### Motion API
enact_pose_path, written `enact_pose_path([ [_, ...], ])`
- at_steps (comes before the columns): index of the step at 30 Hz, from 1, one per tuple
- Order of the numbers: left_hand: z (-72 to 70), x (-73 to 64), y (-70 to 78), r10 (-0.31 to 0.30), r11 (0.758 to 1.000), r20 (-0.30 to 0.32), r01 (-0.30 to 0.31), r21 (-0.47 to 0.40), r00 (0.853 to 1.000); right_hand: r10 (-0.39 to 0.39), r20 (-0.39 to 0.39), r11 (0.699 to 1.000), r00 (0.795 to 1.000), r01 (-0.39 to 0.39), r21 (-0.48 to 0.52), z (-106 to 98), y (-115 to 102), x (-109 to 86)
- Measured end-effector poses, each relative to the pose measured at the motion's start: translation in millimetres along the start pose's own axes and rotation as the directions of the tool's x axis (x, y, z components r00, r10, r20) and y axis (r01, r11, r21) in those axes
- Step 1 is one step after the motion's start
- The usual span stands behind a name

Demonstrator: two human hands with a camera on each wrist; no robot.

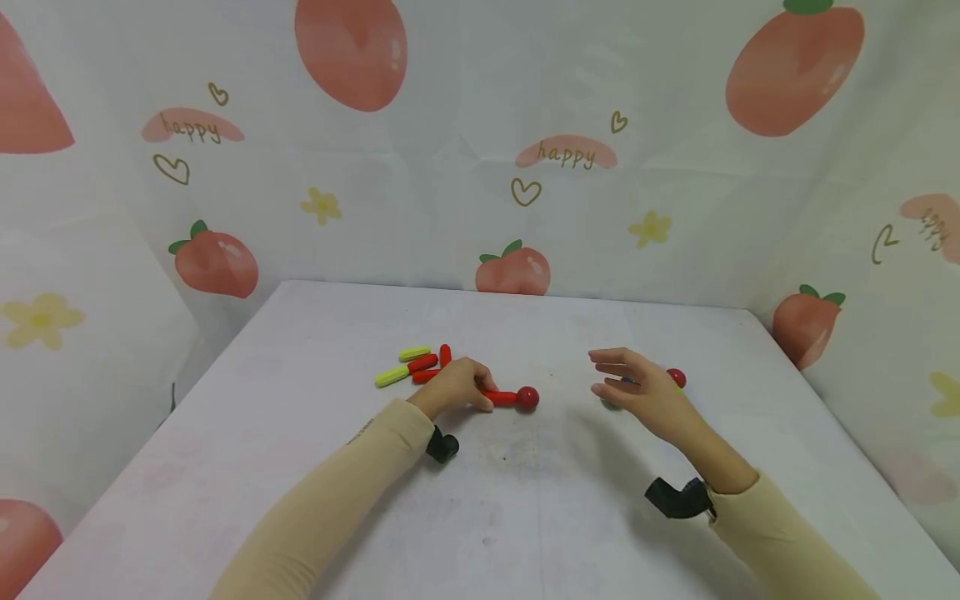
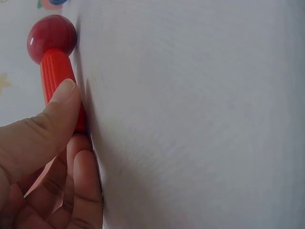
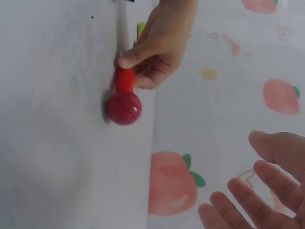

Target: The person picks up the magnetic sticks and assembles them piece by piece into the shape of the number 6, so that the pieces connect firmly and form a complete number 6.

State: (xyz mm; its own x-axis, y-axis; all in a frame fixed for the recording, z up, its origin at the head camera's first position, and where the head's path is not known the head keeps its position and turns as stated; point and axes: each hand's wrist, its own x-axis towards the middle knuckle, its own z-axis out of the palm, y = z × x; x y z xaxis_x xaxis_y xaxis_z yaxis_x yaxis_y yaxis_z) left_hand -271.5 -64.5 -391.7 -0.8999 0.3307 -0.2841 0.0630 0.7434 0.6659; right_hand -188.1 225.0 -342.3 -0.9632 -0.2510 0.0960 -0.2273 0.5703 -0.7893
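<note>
My left hand (image 1: 459, 385) pinches a ribbed red rod (image 1: 502, 398) between thumb and fingers, low along the white table. A dark red ball (image 2: 51, 39) sits against the rod's far end, pointing to the right in the head view. To the right, my right hand (image 1: 647, 398) is raised with its fingers spread and nothing in them. In the right wrist view its fingers (image 3: 271, 183) reach in from the lower right, apart from the ball and rod. Behind the right hand another red ball (image 1: 677, 377) and a bit of blue (image 1: 627, 380) are partly hidden.
Left of my left hand lie several loose rods, among them a yellow-green rod (image 1: 392, 377), a shorter-looking yellow-green one (image 1: 414, 353) and a red rod (image 1: 423, 362). A fruit-printed cloth (image 1: 420, 200) hangs behind the table (image 1: 480, 500).
</note>
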Motion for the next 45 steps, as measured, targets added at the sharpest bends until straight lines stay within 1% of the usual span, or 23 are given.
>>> enact_pose_path([
  [5,0.2,0.4,-0.9,0.001,1.000,-0.001,-0.001,-0.002,1.000,-0.015,-0.053,1.000,0.998,0.014,-0.027,-12.3,7.9,-11.9],
  [7,0.3,0.3,-1.4,0.005,1.000,-0.002,-0.005,-0.003,1.000,-0.029,-0.069,0.999,0.997,0.027,-0.030,-15.6,12.3,-14.8],
  [11,0.0,0.1,-1.9,0.011,1.000,-0.007,-0.011,-0.001,1.000,-0.039,-0.097,0.997,0.994,0.032,-0.067,-20.4,21.8,-19.2],
  [19,1.3,0.3,-1.4,0.007,1.000,-0.001,-0.007,-0.004,1.000,-0.011,-0.133,0.994,0.991,-0.003,-0.107,-22.9,39.2,-23.8],
  [21,1.8,0.7,-1.6,0.009,1.000,-0.001,-0.009,-0.004,1.000,-0.005,-0.139,0.994,0.990,-0.010,-0.106,-22.8,42.7,-23.5],
  [27,2.6,1.4,-2.2,-0.003,1.000,-0.002,0.003,-0.014,1.000,-0.026,-0.157,0.997,0.987,0.015,-0.074,-21.8,53.7,-18.3],
  [32,2.8,-0.1,-1.6,0.000,1.000,-0.008,0.000,-0.007,1.000,0.024,-0.124,0.997,0.992,-0.033,-0.070,-18.5,59.2,-11.7],
  [34,2.5,-0.7,-1.3,0.003,1.000,-0.010,-0.003,-0.005,1.000,0.034,-0.114,0.996,0.993,-0.042,-0.076,-16.9,60.0,-9.8],
  [45,0.8,-0.5,-2.5,0.008,1.000,-0.005,-0.008,-0.006,1.000,-0.008,-0.105,0.994,0.994,-0.004,-0.112,-11.7,61.7,2.2],
])
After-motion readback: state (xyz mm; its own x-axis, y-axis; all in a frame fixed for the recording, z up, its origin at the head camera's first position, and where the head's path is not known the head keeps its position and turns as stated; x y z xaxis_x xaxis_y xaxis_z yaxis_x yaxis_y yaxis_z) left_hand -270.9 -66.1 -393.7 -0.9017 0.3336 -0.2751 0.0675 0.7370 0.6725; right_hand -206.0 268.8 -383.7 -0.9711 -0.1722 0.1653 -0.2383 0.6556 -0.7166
